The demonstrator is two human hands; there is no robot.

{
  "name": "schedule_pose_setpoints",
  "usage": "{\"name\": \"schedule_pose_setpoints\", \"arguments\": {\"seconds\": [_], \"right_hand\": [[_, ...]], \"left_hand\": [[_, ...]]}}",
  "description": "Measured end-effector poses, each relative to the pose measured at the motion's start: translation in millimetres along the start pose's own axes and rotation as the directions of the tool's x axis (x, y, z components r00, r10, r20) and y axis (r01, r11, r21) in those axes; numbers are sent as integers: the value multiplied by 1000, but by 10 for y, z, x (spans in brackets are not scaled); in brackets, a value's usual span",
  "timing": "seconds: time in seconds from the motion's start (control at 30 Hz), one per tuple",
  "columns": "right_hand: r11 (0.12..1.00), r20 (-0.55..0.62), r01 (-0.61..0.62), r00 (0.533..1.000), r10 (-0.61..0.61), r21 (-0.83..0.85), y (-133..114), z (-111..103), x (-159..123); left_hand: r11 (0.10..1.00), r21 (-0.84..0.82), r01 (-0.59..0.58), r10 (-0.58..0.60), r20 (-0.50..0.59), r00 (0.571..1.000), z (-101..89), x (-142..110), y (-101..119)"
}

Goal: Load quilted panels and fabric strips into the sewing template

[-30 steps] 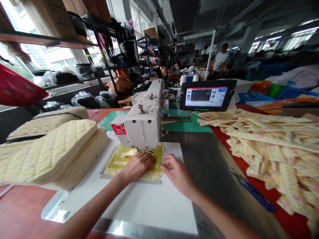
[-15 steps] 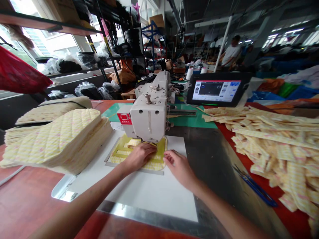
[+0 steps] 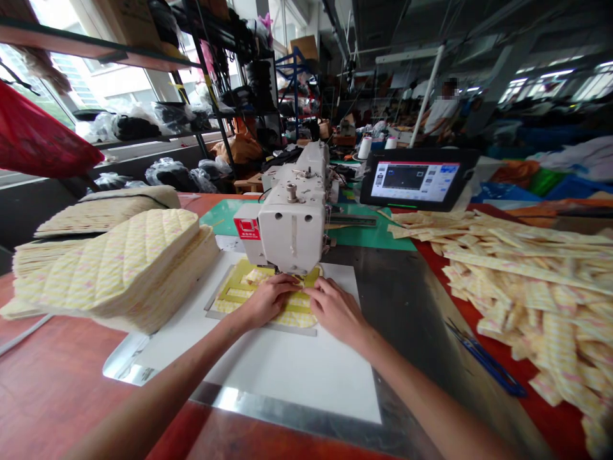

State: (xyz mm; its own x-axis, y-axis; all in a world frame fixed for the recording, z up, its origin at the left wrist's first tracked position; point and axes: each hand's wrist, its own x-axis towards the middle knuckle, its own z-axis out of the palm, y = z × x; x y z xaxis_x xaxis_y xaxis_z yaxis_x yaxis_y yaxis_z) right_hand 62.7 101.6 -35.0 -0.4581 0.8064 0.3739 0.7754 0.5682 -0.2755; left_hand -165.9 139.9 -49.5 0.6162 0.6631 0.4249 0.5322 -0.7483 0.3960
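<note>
Right now our left hand (image 3: 265,301) and right hand (image 3: 338,312) lie flat and side by side, fingers together, pressing down with the fingertips almost touching; neither pinches anything. Beneath them a quilted piece (image 3: 297,317) sits in a yellow template (image 3: 234,292) on a white board (image 3: 287,377), right under the head of the sewing machine (image 3: 292,233). We cannot tell how much of this piece is stitched, since our hands and the machine hide that part. To our left stands a tall stack (image 3: 110,268) of similar quilted pieces, though whether they are finished or waiting we cannot say. To our right, loose strips (image 3: 527,287) lie heaped on the red table (image 3: 62,390), many of them.
</note>
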Motion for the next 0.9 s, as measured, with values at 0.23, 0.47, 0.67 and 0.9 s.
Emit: {"name": "schedule_pose_setpoints", "arguments": {"seconds": [0.23, 0.47, 0.67, 0.9], "right_hand": [[999, -13, 10, 1000, -9, 48, 50, 91, 47], [990, -31, -6, 999, 11, 138, 139, 65, -46], [991, -41, 10, 999, -4, 130, 266, 39, -78], [993, -54, 88, 995, -84, 83, 270, 49, -19]], "left_hand": [[998, 22, 53, -51, -54, 997, -21, -47, 76], [997, -54, 63, -66, -66, 996, -52, -91, 177], [989, -90, 118, -130, -131, 983, 53, -3, 204], [985, -94, 142, -155, -156, 975, 21, 87, 124]]}}
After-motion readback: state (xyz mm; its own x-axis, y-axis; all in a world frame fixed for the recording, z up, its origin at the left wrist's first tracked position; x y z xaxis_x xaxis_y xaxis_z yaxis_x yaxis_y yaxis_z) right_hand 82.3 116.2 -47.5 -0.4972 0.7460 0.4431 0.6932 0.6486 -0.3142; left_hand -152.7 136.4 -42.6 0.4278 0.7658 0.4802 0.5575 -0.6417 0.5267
